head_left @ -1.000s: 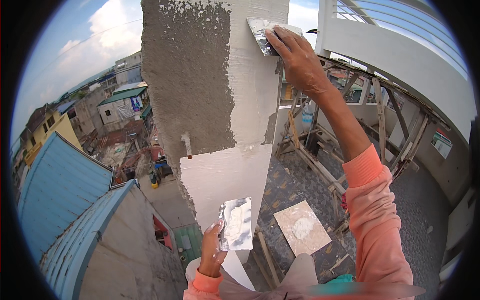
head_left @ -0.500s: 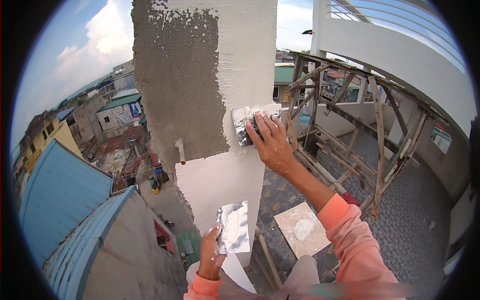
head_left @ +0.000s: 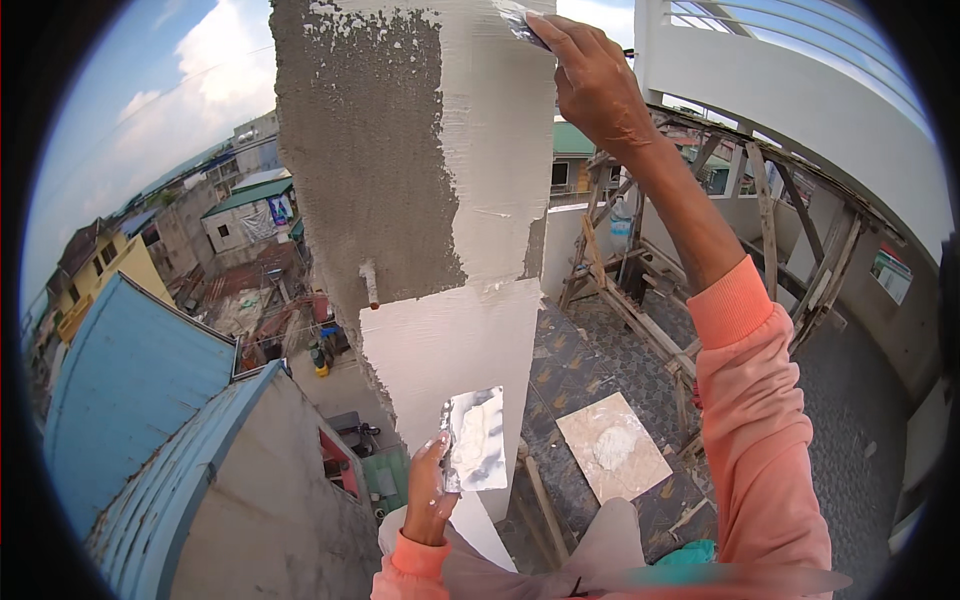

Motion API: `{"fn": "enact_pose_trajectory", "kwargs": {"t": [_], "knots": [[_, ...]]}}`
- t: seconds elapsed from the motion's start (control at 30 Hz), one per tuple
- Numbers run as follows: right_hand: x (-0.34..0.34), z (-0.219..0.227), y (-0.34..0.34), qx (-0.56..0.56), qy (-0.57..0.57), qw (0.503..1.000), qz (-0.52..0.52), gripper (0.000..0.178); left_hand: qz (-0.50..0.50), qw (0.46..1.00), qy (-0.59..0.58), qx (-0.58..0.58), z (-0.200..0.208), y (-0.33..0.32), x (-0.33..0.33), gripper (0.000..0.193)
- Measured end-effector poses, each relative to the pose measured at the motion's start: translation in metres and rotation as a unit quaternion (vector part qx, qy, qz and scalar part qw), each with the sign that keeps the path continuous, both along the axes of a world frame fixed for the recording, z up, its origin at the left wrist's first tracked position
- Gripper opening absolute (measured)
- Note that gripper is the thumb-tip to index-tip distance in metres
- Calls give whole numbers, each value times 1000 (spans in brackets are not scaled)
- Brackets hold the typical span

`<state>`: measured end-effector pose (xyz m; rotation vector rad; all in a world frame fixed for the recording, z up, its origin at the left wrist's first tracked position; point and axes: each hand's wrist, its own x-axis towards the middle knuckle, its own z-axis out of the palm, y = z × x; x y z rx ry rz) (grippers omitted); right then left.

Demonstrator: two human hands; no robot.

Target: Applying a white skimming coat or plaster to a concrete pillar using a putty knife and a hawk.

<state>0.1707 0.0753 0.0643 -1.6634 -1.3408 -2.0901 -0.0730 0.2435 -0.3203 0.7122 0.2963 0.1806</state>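
My right hand (head_left: pixel 603 88) is raised high, closed on a metal putty knife (head_left: pixel 525 28) whose blade lies against the upper right of the column (head_left: pixel 500 130). White putty coats the column's right strip and lower part, while bare grey cement (head_left: pixel 365 150) shows at the left and in a small patch on the right edge. Low in front of me, my left hand (head_left: pixel 432 482) grips a second, wide metal putty blade (head_left: pixel 474 440) carrying a smear of white putty. A short pipe stub (head_left: pixel 371 287) sticks out of the cement.
A square tile board (head_left: pixel 614 450) with a heap of white putty lies on the patterned floor. Wooden scaffolding (head_left: pixel 640 310) stands to the right before a white wall. At left, beyond the column, are a blue metal roof (head_left: pixel 130 370) and houses far below.
My right hand has swept upward with its putty knife, from mid-column to near the top. Fresh putty shows along that path. The left hand stays nearly where it was.
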Motion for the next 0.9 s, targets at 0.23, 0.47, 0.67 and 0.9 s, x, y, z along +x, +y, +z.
{"fn": "enact_pose_trajectory", "kwargs": {"t": [0.23, 0.47, 0.67, 0.9], "knots": [[11, -49, 17, -58, 18, 997, -43, 64, 3, 1000, -17, -26, -13, 8, 0, 28], [-14, -184, 10, -76, 147, 983, -76, 65, -11, 1000, -11, -17, -15, 18, -4, 31], [-12, -283, 19, -41, 190, 979, -59, 53, 4, 999, -17, -31, -20, 17, -2, 31], [-32, -345, 16, -34, 248, 967, -40, 50, 14, 999, -14, -36, -16, 11, -5, 33]]}}
